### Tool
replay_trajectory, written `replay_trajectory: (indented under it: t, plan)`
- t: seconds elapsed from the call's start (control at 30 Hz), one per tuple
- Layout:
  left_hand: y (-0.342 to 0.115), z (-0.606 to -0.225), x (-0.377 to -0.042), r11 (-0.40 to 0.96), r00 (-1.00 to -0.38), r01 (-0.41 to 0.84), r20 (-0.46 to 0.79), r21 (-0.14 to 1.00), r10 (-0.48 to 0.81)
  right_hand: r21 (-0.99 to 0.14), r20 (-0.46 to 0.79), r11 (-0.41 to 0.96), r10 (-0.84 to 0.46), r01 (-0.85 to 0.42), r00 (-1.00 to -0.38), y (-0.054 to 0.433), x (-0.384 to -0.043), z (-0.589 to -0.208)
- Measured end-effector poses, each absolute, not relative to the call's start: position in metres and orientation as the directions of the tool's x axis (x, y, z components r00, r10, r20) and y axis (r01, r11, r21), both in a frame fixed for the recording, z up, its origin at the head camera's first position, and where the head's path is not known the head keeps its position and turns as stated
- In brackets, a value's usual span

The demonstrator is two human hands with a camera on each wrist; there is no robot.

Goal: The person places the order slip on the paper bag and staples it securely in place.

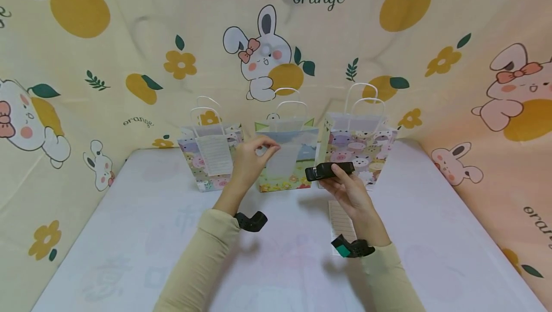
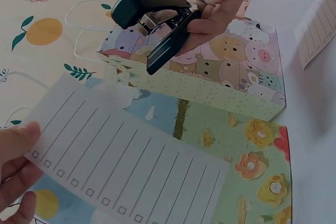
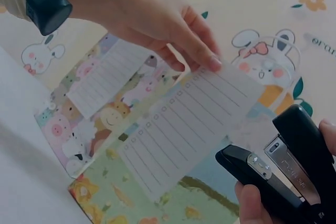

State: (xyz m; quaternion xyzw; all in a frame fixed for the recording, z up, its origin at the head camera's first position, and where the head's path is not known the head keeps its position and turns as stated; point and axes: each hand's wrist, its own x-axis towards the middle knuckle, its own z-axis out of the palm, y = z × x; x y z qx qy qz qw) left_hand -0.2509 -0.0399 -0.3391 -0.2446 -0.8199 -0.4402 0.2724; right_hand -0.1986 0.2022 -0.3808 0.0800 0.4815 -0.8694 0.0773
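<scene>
My left hand (image 1: 253, 156) pinches the top edge of a lined checklist slip (image 2: 131, 156) between thumb and fingers. The slip hangs in front of the middle paper bag (image 1: 307, 156), which has a painted flower meadow; whether they touch I cannot tell. My right hand (image 1: 351, 194) grips a black stapler (image 1: 329, 170), thumb on one side and fingers on the other. In the right wrist view the stapler (image 3: 299, 166) has its two arms spread, with no paper between them. It is to the right of the slip, in front of the right bag (image 1: 358, 154).
On the left, an animal-print bag (image 1: 194, 158) carries a similar lined slip (image 1: 215, 155) on its front. Another slip (image 1: 340, 216) lies on the white table (image 1: 276, 264) beneath my right forearm. All three bags have upright white handles. A printed cloth (image 1: 172, 15) hangs behind.
</scene>
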Motion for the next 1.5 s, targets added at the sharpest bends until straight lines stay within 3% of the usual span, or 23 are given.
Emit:
replay_trajectory:
  t: [0.17,0.57,1.17,1.5]
  plan:
    - [-0.033,-0.340,-0.257,0.489,-0.714,0.646,0.691,0.587,0.113,-0.830,-0.207,-0.515,-0.073,0.215,-0.976,0.203,-0.197,-0.382]
    - [-0.025,-0.345,-0.265,0.609,-0.611,0.652,0.789,0.452,0.069,-0.832,-0.202,-0.514,-0.075,0.211,-0.977,0.200,-0.196,-0.381]
    - [-0.015,-0.350,-0.274,0.643,-0.653,0.557,0.755,0.525,-0.051,-0.815,-0.204,-0.536,-0.088,0.219,-0.975,0.202,-0.195,-0.380]
    - [-0.015,-0.349,-0.278,0.670,-0.628,0.554,0.776,0.494,-0.052,-0.842,-0.156,-0.505,-0.110,0.190,-0.982,0.202,-0.194,-0.379]
